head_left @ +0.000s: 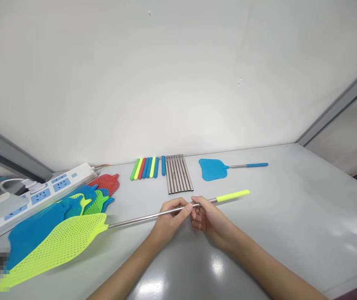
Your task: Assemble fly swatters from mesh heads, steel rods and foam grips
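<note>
Both hands hold a fly swatter (72, 236) with a yellow-green mesh head, a thin extended metal rod and a yellow-green grip at the right end. My left hand (172, 216) is closed around the rod, thumb on top. Just to its right, my right hand (208, 218) pinches the thicker metal tube near the grip. The swatter's head reaches to the lower left, above the table. Beyond the hands lies a row of metal tubes (178, 175). Left of them are several coloured grips (145, 168). At the back right rests a blue fly swatter (214, 169) with a shortened handle.
Swatter heads in blue (37, 229), red (107, 183) and green (98, 203) are piled at the left. A white power strip (81, 173) with plugs runs along that side. A white wall (172, 83) closes off the back of the grey table (290, 208).
</note>
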`<action>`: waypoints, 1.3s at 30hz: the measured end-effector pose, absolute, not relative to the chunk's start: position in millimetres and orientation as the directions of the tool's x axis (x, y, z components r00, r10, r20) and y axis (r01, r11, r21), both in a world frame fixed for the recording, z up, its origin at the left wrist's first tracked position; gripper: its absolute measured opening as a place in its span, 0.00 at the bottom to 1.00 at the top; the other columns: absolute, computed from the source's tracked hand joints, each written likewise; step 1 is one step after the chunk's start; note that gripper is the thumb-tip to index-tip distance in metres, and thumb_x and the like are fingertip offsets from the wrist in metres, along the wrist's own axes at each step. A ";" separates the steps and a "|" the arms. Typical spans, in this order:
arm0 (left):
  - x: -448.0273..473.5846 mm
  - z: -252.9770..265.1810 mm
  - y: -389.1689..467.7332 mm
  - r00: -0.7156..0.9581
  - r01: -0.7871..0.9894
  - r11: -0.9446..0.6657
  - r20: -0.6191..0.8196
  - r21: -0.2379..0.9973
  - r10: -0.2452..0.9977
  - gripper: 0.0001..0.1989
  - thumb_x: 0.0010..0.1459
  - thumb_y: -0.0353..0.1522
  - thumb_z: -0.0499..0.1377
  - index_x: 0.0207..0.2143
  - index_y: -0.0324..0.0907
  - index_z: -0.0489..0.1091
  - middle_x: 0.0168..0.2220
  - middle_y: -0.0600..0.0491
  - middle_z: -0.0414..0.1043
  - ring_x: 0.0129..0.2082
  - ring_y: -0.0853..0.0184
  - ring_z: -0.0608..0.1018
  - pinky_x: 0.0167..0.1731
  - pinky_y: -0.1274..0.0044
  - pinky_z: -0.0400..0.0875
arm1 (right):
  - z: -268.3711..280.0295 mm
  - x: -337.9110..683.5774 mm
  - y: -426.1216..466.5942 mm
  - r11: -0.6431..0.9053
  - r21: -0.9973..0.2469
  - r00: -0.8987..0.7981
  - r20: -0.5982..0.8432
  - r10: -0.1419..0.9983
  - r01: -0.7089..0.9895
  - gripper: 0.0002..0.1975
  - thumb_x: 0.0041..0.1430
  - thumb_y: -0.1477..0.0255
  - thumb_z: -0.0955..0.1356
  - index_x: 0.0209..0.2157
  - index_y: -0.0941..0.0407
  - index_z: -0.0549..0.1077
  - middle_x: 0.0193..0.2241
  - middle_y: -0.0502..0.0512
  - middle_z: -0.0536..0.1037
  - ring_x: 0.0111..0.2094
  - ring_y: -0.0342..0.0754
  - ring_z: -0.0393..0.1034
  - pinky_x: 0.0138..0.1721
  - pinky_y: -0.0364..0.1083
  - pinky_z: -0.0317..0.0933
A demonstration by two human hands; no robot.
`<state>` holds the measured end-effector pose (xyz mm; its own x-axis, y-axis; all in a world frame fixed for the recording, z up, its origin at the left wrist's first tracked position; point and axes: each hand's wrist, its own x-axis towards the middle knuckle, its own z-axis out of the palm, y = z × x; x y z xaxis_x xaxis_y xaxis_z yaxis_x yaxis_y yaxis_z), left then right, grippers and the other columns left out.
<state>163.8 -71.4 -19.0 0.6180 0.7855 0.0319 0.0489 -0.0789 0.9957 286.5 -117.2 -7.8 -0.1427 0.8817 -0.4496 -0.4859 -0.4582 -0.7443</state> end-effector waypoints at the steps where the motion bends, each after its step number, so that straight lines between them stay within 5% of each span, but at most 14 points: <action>1: 163.6 -19.2 -71.2 0.622 0.045 -0.075 0.030 0.996 0.782 0.12 0.52 0.35 0.52 0.20 0.39 0.64 0.18 0.57 0.64 0.17 0.75 0.63 0.19 0.82 0.57 | -7.1 286.1 -117.4 -0.456 -0.750 -0.134 -0.451 0.883 -0.479 0.19 0.50 0.61 0.58 0.13 0.58 0.59 0.12 0.45 0.53 0.15 0.38 0.49 0.21 0.41 0.44; 18: 162.3 -24.1 -70.3 0.605 0.110 -0.036 -0.038 0.993 0.795 0.19 0.53 0.39 0.50 0.15 0.37 0.64 0.12 0.57 0.57 0.15 0.76 0.58 0.16 0.82 0.52 | -6.9 276.8 -122.2 -0.427 -0.782 -0.163 -0.398 0.903 -0.454 0.16 0.49 0.65 0.60 0.14 0.58 0.56 0.13 0.44 0.53 0.15 0.36 0.47 0.19 0.40 0.42; 23: 161.9 -23.9 -70.0 0.615 0.130 -0.014 -0.070 0.991 0.785 0.19 0.52 0.41 0.50 0.17 0.37 0.65 0.13 0.58 0.55 0.14 0.76 0.58 0.15 0.82 0.51 | -6.4 280.2 -120.6 -0.429 -0.784 -0.164 -0.399 0.902 -0.450 0.16 0.48 0.65 0.61 0.14 0.58 0.55 0.15 0.47 0.60 0.16 0.36 0.47 0.19 0.40 0.40; 33: 163.6 -22.3 -70.9 0.622 0.099 -0.040 -0.031 0.994 0.782 0.17 0.52 0.40 0.50 0.19 0.37 0.67 0.16 0.57 0.59 0.16 0.75 0.60 0.18 0.81 0.54 | -11.7 282.7 -118.1 -0.422 -0.759 -0.182 -0.384 0.905 -0.496 0.21 0.49 0.59 0.62 0.13 0.58 0.55 0.14 0.46 0.57 0.16 0.36 0.48 0.19 0.41 0.40; 39: 165.4 -21.7 -74.5 0.638 0.083 -0.022 -0.036 0.996 0.769 0.18 0.53 0.40 0.48 0.19 0.38 0.67 0.16 0.56 0.61 0.16 0.75 0.60 0.17 0.81 0.54 | -11.7 288.1 -117.2 -0.431 -0.769 -0.246 -0.355 0.902 -0.471 0.19 0.50 0.64 0.62 0.13 0.58 0.52 0.15 0.47 0.57 0.18 0.38 0.54 0.20 0.41 0.40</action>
